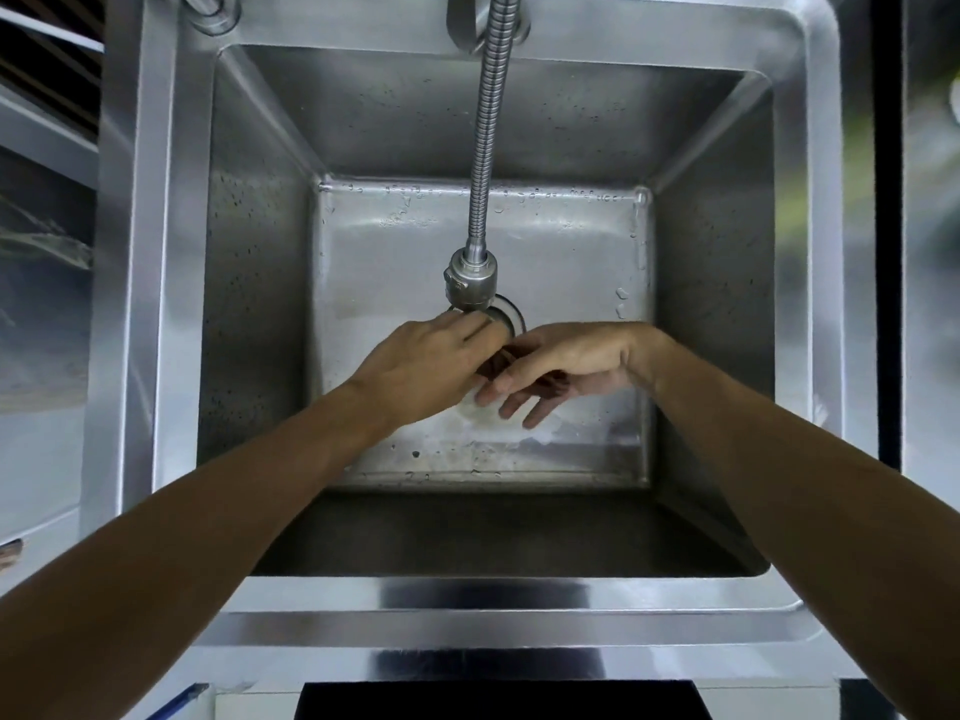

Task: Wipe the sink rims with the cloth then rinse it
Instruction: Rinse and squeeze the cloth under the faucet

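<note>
I look straight down into a stainless steel sink (156,314). Both my hands meet over its floor, just below the spray head (470,285) of a flexible hose faucet (485,132). My left hand (431,366) reaches in from the left, its fingers stretched toward the round drain (511,317). My right hand (566,366) comes from the right with its fingers straight and spread, pointing down and left. The fingertips of the two hands overlap. A dark reddish patch (550,380) shows under my right palm; I cannot tell whether it is a cloth. No cloth is plainly in view.
Water drops and a wet film lie on the sink floor (571,252) and along its back edge. The near rim (467,626) runs across the bottom of the view. A second tap base (213,13) stands at the back left corner. Steel surfaces flank the sink on both sides.
</note>
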{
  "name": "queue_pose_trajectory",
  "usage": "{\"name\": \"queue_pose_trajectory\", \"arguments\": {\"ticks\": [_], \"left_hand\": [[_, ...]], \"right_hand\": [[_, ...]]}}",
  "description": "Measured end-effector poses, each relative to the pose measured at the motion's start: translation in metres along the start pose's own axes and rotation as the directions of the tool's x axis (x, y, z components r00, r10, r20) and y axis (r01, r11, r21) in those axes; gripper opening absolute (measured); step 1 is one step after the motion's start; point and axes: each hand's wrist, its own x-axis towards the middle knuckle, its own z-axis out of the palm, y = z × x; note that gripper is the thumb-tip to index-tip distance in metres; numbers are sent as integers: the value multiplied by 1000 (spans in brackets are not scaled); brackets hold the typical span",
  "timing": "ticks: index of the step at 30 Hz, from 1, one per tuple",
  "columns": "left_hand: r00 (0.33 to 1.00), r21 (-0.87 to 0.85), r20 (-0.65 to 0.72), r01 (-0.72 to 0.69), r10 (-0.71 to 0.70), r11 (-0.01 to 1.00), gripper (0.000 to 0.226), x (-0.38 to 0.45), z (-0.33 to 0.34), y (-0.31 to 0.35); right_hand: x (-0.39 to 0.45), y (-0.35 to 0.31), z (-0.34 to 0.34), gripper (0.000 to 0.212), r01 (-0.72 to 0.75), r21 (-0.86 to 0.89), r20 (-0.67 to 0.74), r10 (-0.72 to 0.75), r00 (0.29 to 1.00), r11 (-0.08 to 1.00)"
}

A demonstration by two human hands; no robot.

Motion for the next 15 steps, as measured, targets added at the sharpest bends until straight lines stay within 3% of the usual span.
{"name": "queue_pose_trajectory", "arguments": {"ticks": [2, 3, 5, 7, 9, 12, 15], "left_hand": [[996, 106, -33, -79, 83, 991, 40, 0, 3, -1], [994, 152, -29, -98, 103, 984, 42, -1, 7, -4], [998, 174, 21, -66, 63, 983, 43, -2, 8, -6], [985, 177, 165, 19, -49, 984, 35, 1, 5, 0], [905, 237, 346, 170, -246, 957, 21, 9, 1, 8], [732, 144, 468, 491, -496, 859, 13, 21, 3, 11], [616, -73, 601, 678, -510, 732, 23, 27, 8, 6]], "right_hand": [[4, 0, 6, 23, -28, 68, 142, 18, 990, 997], [5, -2, 11, 14, -47, 60, 148, 38, 988, 997], [8, -6, 22, 28, -51, -135, 6, 52, 999, 990], [14, -10, 33, 31, -88, -478, -240, -33, 970, 874], [23, -10, 42, 23, -177, -689, -387, -151, 910, 703], [32, -10, 41, 12, -322, -841, -479, -321, 817, 435], [36, -9, 32, 19, -348, -906, -422, -458, 782, 240]]}}
